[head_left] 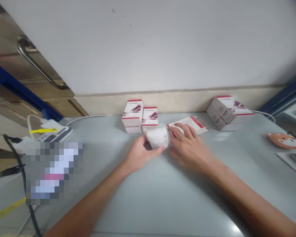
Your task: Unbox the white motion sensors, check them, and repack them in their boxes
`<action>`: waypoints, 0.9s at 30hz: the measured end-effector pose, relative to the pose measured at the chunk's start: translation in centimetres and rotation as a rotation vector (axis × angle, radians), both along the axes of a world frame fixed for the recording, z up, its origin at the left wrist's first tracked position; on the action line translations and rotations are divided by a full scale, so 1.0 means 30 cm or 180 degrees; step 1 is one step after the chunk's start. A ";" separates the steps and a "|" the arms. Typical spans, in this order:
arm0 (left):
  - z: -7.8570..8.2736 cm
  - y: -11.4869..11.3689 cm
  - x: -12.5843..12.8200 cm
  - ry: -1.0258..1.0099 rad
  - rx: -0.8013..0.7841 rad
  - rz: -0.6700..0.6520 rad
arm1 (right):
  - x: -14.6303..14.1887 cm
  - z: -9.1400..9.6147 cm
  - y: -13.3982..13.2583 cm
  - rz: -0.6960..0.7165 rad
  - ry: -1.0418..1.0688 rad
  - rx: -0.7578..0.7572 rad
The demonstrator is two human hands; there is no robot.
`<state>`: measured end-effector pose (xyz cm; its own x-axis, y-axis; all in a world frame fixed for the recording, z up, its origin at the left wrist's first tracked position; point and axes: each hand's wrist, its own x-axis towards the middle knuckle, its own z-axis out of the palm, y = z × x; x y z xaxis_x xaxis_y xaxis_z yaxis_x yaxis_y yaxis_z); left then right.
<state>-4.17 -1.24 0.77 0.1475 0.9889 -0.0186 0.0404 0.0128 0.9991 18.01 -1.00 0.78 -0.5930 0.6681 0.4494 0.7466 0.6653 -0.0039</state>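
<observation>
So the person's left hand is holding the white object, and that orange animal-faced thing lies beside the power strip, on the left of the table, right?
Not quite: the head view shows the orange animal-faced thing at the right side of the table, away from the power strip. The left hand does hold the white object.
</observation>
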 end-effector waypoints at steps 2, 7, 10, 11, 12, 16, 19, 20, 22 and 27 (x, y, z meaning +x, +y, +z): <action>0.023 0.007 -0.006 -0.0602 -0.0135 0.0161 | -0.006 0.024 -0.006 -0.0094 0.0731 -0.0289; 0.064 0.010 -0.020 -0.1823 -0.0514 -0.0233 | -0.038 0.071 -0.026 0.0031 0.2678 -0.1644; 0.067 0.007 -0.017 -0.2133 -0.0790 -0.0495 | -0.048 0.080 -0.028 0.0237 0.3170 -0.2211; 0.067 0.006 -0.015 -0.2207 -0.0837 -0.0497 | -0.048 0.080 -0.026 0.0203 0.3290 -0.2274; 0.067 0.005 -0.013 -0.2263 -0.0861 -0.0474 | -0.045 0.081 -0.024 0.0137 0.3384 -0.2312; 0.082 -0.002 -0.005 -0.2251 -0.0826 -0.0289 | -0.037 0.077 -0.016 -0.0127 0.3513 -0.2197; 0.097 -0.010 0.000 -0.2217 -0.0729 -0.0205 | -0.039 0.076 -0.020 -0.0208 0.3568 -0.1911; 0.099 -0.012 0.002 -0.2212 -0.0716 -0.0172 | -0.041 0.078 -0.023 -0.0237 0.3644 -0.1812; 0.100 -0.017 0.005 -0.2179 -0.0705 -0.0060 | -0.045 0.086 -0.030 -0.0296 0.3756 -0.1703; 0.097 -0.024 0.010 -0.2154 -0.0576 -0.0049 | -0.058 0.101 -0.046 -0.0436 0.3106 -0.2080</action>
